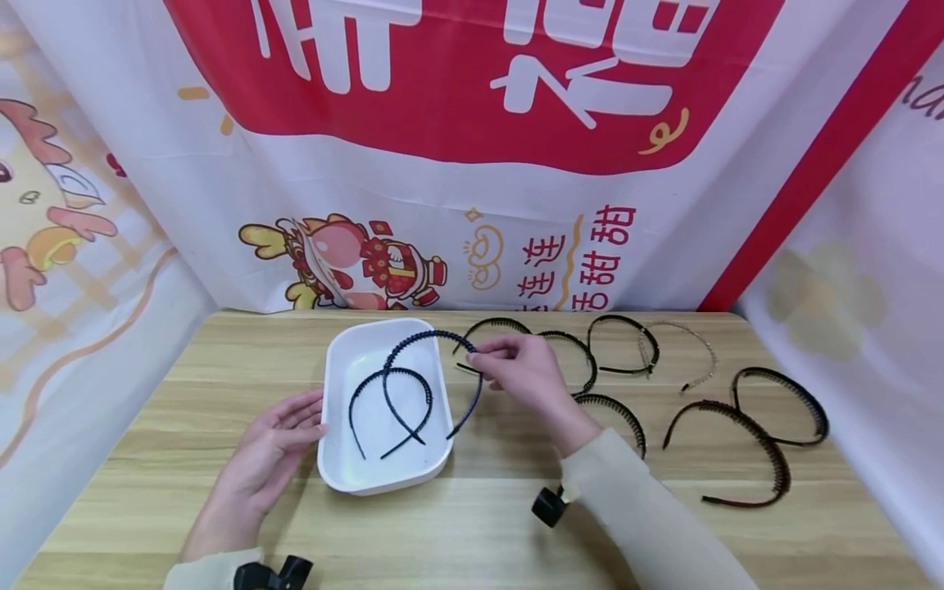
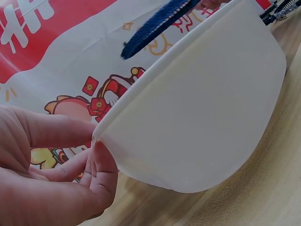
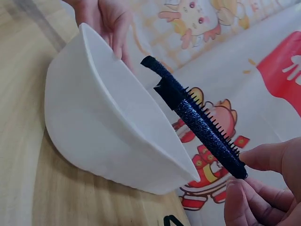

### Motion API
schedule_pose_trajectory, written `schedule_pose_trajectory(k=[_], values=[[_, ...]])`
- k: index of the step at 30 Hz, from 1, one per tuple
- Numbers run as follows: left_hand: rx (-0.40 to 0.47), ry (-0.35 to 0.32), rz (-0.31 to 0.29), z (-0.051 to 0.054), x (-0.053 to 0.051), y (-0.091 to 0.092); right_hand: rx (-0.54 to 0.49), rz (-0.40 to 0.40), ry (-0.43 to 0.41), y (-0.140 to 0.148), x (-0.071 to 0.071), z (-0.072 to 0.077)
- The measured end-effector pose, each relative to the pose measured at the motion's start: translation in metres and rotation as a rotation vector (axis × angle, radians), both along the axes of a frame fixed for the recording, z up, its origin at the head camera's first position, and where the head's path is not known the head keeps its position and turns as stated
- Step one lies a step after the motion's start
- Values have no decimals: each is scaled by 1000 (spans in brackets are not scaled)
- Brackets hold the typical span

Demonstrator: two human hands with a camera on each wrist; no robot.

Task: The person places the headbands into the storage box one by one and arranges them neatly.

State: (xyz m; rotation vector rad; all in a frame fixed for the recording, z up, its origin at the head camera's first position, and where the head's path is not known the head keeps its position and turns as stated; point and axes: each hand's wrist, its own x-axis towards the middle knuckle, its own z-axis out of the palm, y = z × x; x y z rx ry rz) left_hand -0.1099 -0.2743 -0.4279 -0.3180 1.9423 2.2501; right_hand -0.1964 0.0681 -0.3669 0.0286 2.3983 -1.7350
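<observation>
A white plastic basin [image 1: 372, 485] sits on the table, left of centre in the head view. My left hand [image 1: 274, 447] pinches its left rim between thumb and fingers. Over the basin's right side, my right hand [image 1: 519, 369] pinches a dark blue glittery headband [image 3: 207, 134] by one side. This headband has comb teeth along its inner edge, and its ends point downward. Inside the basin lies another dark headband [image 1: 408, 370]. Part of that one is crossed by the held headband in the head view.
Several dark toothed headbands lie on the table [image 1: 472, 541] to the right, among them a brown one [image 1: 774, 467] and a black one [image 1: 800, 393]. A pale clear-looking headband [image 1: 696, 336] lies near the back. Printed cloth [image 1: 457, 188] hangs behind and at both sides.
</observation>
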Motion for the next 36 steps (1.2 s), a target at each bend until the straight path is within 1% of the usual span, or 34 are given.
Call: schedule_pose_trajectory(k=[3,6,10,17,22,28,32,36], values=[[-1,-1,-2,0,0,0,6,42,8,-15,-8,1],[-3,0,-1,-1,0,1,37,76,6,-29,-14,1],[-6,2,-3,0,0,2,124,99,0,-45,-19,-1],[-12,-9,10,1,2,3,292,120,18,-68,-26,-4],[-15,0,9,3,2,2,432,134,71,-79,-27,-3],[-17,2,12,4,2,3,593,156,147,-88,-24,-2],[-25,-8,12,4,2,3,665,160,177,-94,-22,-4],[-28,-15,14,4,2,4,711,164,195,-98,-22,-7]])
